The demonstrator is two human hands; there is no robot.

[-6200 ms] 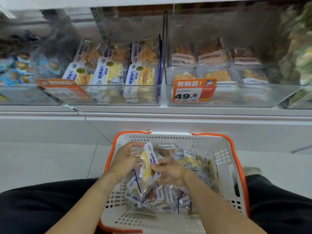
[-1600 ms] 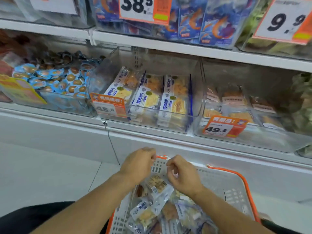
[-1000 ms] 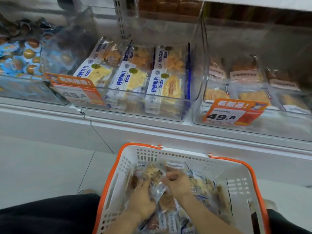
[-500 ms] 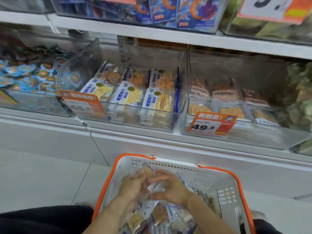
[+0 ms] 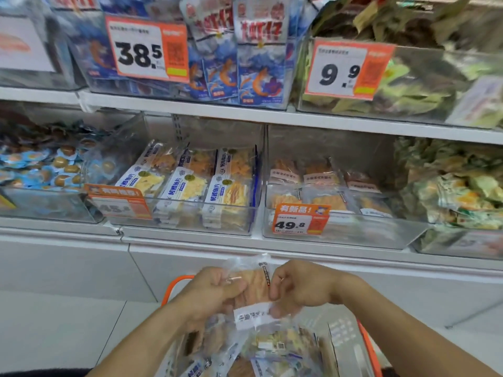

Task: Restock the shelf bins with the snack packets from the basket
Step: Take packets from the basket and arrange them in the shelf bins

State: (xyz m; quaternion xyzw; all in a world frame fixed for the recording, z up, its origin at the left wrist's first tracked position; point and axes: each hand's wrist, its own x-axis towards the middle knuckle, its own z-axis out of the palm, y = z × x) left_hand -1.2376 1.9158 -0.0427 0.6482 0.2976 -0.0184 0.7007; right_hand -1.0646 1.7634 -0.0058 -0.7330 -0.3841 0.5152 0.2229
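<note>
Snack packet (image 5: 251, 284) first: a clear one with brownish-orange pieces inside and a white label strip at its lower end, held up just above the basket (image 5: 366, 346), between my two hands. My left hand (image 5: 209, 293) has its fingers curled round the packet's left edge, and my right hand (image 5: 298, 287) pinches its right edge with bent fingers; both have a firm hold and neither is spread flat. The packet stands roughly upright, long axis running top to bottom, its sealed top pointing up toward the shelf and the label end pointing down into the basket, its printed face toward me.

As for progress, I judge the job well under way but far from done. Below my hands the basket holds a loose heap of other packets (image 5: 272, 349), several kinds mixed together. Above the basket and to the right, the bin with the 49.8 tag (image 5: 340, 227) holds packets that look like the one in my hands, laid in two rows with plenty of room above them. Directly above the basket, the bin with white-and-blue packets (image 5: 190, 202) looks fuller. So this packet probably belongs in the 49.8 bin and has yet to go in, with the heap below to follow.
</note>
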